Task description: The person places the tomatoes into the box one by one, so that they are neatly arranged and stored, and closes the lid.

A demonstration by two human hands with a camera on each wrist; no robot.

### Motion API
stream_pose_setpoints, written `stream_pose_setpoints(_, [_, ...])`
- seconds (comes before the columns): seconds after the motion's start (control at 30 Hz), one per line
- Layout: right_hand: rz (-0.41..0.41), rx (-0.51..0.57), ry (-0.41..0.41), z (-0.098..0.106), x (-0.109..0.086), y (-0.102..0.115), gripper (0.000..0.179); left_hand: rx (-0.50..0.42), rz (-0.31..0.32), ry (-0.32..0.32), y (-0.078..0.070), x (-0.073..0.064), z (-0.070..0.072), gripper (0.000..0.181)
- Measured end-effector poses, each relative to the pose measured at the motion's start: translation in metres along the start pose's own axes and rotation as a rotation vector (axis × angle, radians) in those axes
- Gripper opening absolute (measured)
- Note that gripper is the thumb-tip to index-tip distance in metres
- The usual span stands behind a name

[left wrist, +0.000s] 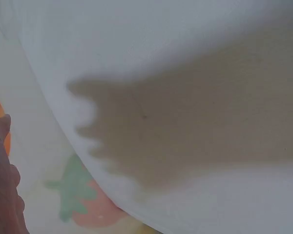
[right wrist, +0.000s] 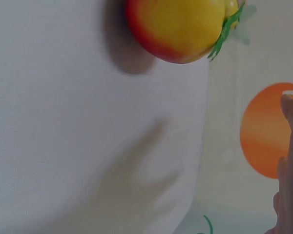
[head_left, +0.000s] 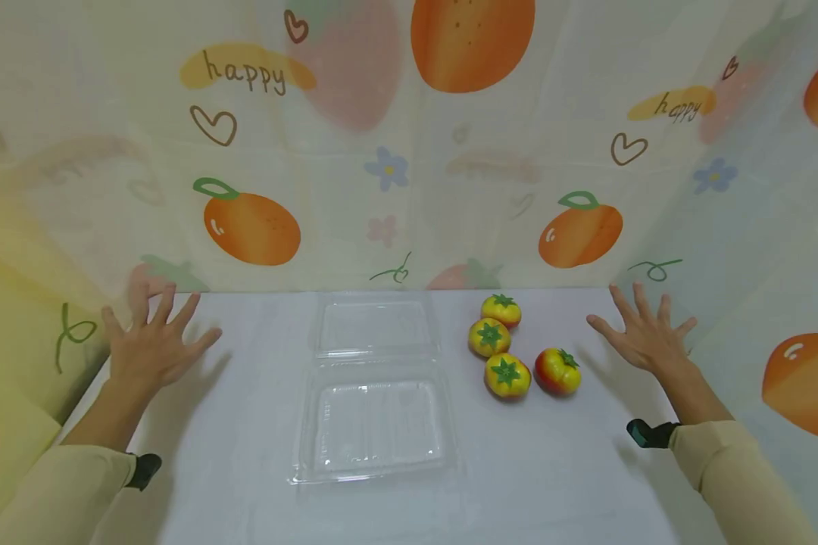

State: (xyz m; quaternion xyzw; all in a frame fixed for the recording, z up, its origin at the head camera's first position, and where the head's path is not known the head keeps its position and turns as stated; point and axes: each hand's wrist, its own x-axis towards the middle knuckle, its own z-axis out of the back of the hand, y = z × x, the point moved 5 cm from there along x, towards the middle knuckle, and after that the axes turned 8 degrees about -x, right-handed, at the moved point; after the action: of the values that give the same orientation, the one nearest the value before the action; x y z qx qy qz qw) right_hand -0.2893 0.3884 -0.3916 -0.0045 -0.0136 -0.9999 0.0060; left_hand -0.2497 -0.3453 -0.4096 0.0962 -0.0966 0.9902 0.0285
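My left hand (head_left: 153, 344) hovers with spread fingers over the left side of the table, holding nothing. On the right, my right hand (head_left: 647, 333) is likewise spread and holds nothing. Closest to it lies a yellow-and-red toy tomato (head_left: 557, 372) with a green leafy top, also seen as a tomato (right wrist: 180, 27) in the right wrist view. More such tomatoes stand just left of it: a front one (head_left: 507, 376), a middle one (head_left: 489, 337) and a back one (head_left: 501, 310). Between the hands sits a clear plastic clamshell box (head_left: 378, 424), its lid (head_left: 375, 327) laid back flat.
A white cloth covers the table (head_left: 245, 469). Behind it hangs a printed curtain (head_left: 450, 219) with oranges and hearts, which also runs along both sides. Dark wrist straps with small cameras (head_left: 145, 471) sit at both sleeves. Hand shadows fall on the tabletop.
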Motion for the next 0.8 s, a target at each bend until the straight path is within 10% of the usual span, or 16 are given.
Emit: stream_pose_setpoints(0.8, [0.165,0.056,0.089,-0.005,-0.022,0.026,0.087,0.058,-0.298,-0.029,-0.084,-0.008,-0.004,0.071])
